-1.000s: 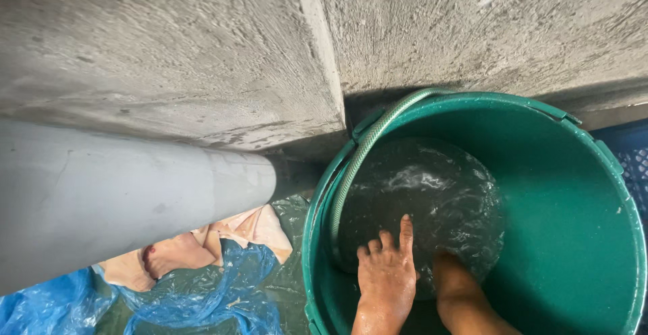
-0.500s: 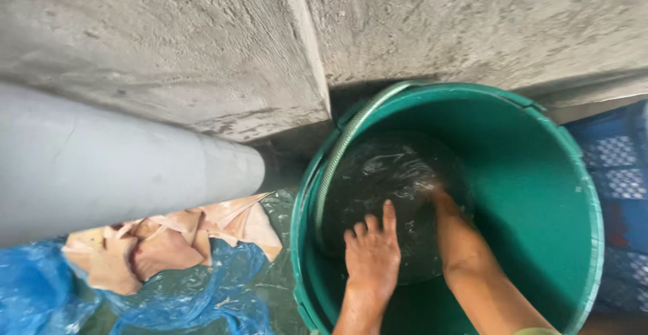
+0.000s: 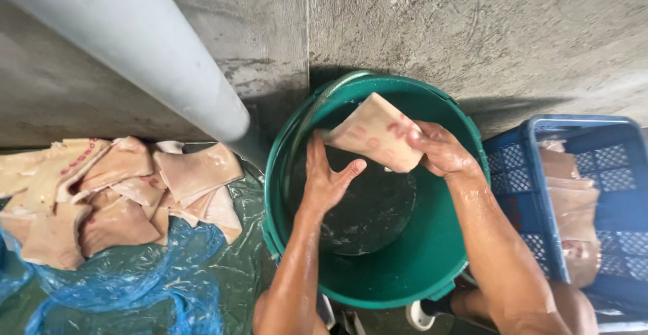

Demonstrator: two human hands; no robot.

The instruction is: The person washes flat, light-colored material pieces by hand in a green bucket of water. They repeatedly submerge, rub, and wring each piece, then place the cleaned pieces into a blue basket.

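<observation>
A pale, wet slab of raw pork skin with reddish stamp marks [image 3: 373, 132] is held above the dark water in a round green plastic bucket [image 3: 432, 254], near its far rim. The right hand [image 3: 442, 149] grips its right edge; the left hand [image 3: 327, 179], fingers spread, supports it from below. The bucket stands on a grey concrete floor beside a grey pipe [image 3: 135, 44]. More skin pieces [image 3: 115, 193] lie on blue plastic sheeting [image 3: 135, 288] to the left, and a blue crate [image 3: 580, 193] stands to the right.

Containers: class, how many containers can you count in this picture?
2. A green bucket in the middle, under both hands, and a blue crate at the right edge, partly cut off; others may lie outside the view.
</observation>
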